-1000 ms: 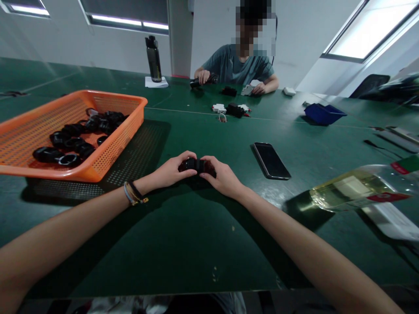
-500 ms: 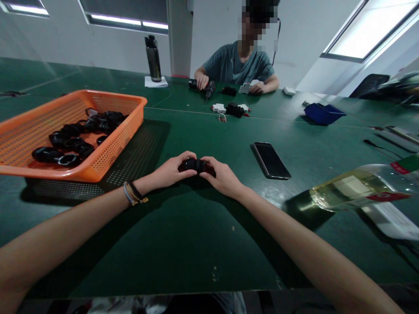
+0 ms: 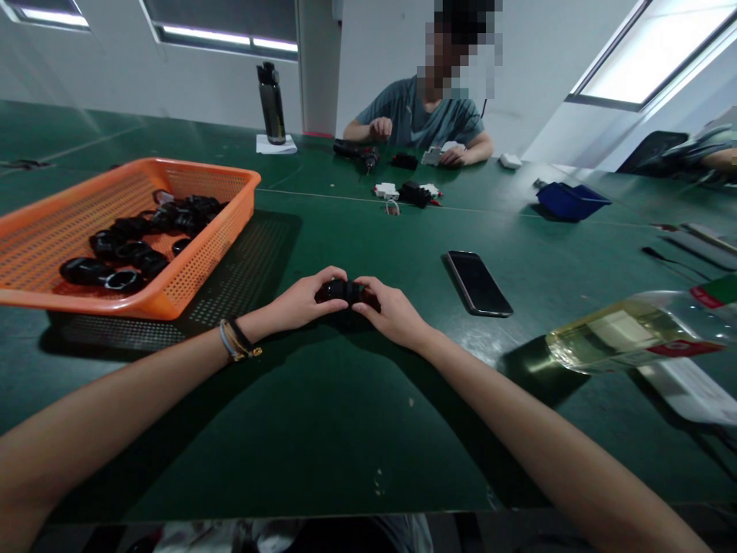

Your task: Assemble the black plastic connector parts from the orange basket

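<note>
A black cylindrical plastic part (image 3: pixel 340 290) lies sideways between my two hands, low over the green table (image 3: pixel 322 445). My left hand (image 3: pixel 314 296) grips its left end between thumb and fingers. Around its right end my right hand (image 3: pixel 385 307) is closed, the fingertips partly hiding it. The part's exact kind is not clear, and its ends are covered by my fingers. To the left, an orange plastic basket (image 3: pixel 166 296) holds several similar black parts (image 3: pixel 132 250).
Right of my hands lie a phone (image 3: pixel 479 283) and a bottle of yellow liquid (image 3: pixel 622 330). Across the table sits a person (image 3: pixel 423 115) near a power drill (image 3: pixel 360 153), with white and black pieces (image 3: pixel 411 192) in front. A blue tray (image 3: pixel 570 200) and a dark water bottle (image 3: pixel 271 104) stand farther back.
The person across has lifted a hand off the drill, which now lies on the table. My hands hold the black part in almost the same place.
</note>
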`<state>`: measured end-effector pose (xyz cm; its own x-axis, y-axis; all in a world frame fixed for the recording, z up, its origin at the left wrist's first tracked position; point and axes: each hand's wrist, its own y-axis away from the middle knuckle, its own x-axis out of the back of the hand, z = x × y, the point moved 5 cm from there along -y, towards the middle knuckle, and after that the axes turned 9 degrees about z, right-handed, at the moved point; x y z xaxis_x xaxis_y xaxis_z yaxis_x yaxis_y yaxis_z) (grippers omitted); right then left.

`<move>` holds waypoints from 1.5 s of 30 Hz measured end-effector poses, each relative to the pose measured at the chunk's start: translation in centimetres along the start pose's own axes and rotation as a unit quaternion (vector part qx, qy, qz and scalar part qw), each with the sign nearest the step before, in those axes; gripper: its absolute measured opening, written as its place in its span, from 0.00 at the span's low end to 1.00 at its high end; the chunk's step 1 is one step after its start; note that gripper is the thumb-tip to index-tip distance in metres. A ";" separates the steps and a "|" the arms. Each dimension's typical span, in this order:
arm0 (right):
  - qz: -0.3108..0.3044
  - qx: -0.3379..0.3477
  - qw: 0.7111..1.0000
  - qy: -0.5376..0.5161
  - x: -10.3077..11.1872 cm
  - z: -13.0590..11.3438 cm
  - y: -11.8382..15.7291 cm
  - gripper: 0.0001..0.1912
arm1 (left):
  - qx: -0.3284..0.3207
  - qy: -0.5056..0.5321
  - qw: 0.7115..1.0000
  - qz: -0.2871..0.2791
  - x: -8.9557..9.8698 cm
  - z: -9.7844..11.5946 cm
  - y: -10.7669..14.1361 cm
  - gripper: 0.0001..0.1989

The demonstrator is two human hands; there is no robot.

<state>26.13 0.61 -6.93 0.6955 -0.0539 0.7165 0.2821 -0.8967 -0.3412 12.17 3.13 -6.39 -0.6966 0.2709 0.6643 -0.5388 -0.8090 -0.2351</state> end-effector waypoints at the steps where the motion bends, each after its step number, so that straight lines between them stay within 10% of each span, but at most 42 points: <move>1: 0.000 -0.001 1.000 0.001 0.0 0.0 0.0 0.16 | 0.000 0.000 1.000 0.000 0.0 0.0 0.0 0.17; 45: 0.026 0.038 0.998 -0.041 0.4 -0.1 0.2 0.17 | -0.007 0.018 1.000 0.003 -0.1 0.0 -0.1 0.17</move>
<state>26.37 0.35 -6.62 0.7612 -0.0609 0.6457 0.2906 -0.8580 -0.4236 12.28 3.14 -6.42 -0.7165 0.2837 0.6373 -0.5399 -0.8040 -0.2491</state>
